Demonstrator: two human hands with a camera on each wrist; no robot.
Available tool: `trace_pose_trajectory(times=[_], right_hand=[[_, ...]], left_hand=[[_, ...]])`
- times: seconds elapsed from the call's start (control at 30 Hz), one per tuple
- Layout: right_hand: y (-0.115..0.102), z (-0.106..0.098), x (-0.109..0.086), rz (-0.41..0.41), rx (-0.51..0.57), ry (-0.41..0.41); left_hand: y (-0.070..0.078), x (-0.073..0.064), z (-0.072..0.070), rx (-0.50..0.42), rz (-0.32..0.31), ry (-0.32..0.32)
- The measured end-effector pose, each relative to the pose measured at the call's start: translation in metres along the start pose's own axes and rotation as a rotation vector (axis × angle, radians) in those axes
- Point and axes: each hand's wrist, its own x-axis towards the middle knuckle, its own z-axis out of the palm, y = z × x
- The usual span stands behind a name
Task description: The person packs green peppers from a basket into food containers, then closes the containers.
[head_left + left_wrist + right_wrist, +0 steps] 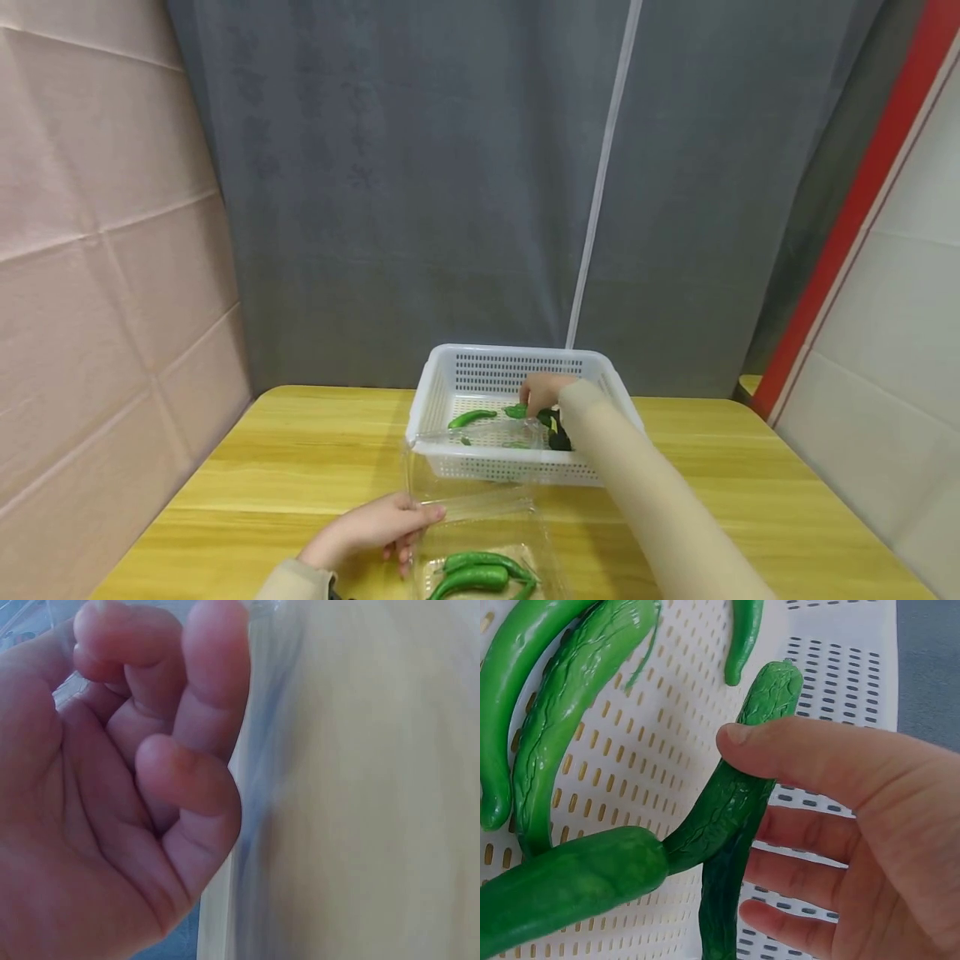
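Note:
My left hand (386,525) pinches the edge of a clear plastic clamshell box (551,554) near its fold. The box's see-through lid stands raised and overlaps the basket's front in the head view. Several green chili peppers (474,577) lie in the box. In the left wrist view the left hand's fingers (206,784) are curled, with clear plastic at the top left. My right hand (543,390) reaches into a white slotted basket (427,396). There its thumb and fingers pinch a wrinkled green chili pepper (769,694).
Other green peppers lie in the basket, including a smooth one (472,418) toward the left and a thick one (577,881) beside the held pepper. The basket stands at the back of a yellow wood-grain table (315,450). A grey curtain (420,183) hangs behind it.

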Motion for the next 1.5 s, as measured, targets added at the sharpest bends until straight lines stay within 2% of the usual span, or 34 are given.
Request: trace_pose_trajectory(times=[0.27, 0.43, 0.67, 0.93, 1.2, 1.5], right_hand=[[0.000, -0.010, -0.010, -0.008, 0.039, 0.027], [-0.002, -0.018, -0.019, 0.012, 0.029, 0.025], [0.002, -0.023, -0.024, -0.017, 0.006, 0.040], [0.000, -0.041, -0.039, -0.043, -0.009, 0.072], [0.000, -0.052, -0.056, -0.011, 0.008, 0.057], [0.006, -0.058, -0.065, 0.002, 0.048, 0.044]], left_hand=[[0.000, 0.002, -0.002, 0.004, 0.001, 0.009], [0.000, 0.003, -0.003, 0.000, -0.001, 0.009], [0.000, 0.004, -0.001, -0.011, -0.009, 0.009], [0.002, 0.006, -0.006, 0.036, -0.003, 0.018], [-0.001, 0.010, -0.012, 0.053, 0.006, 0.008], [-0.006, 0.009, -0.016, 0.041, 0.009, 0.017]])
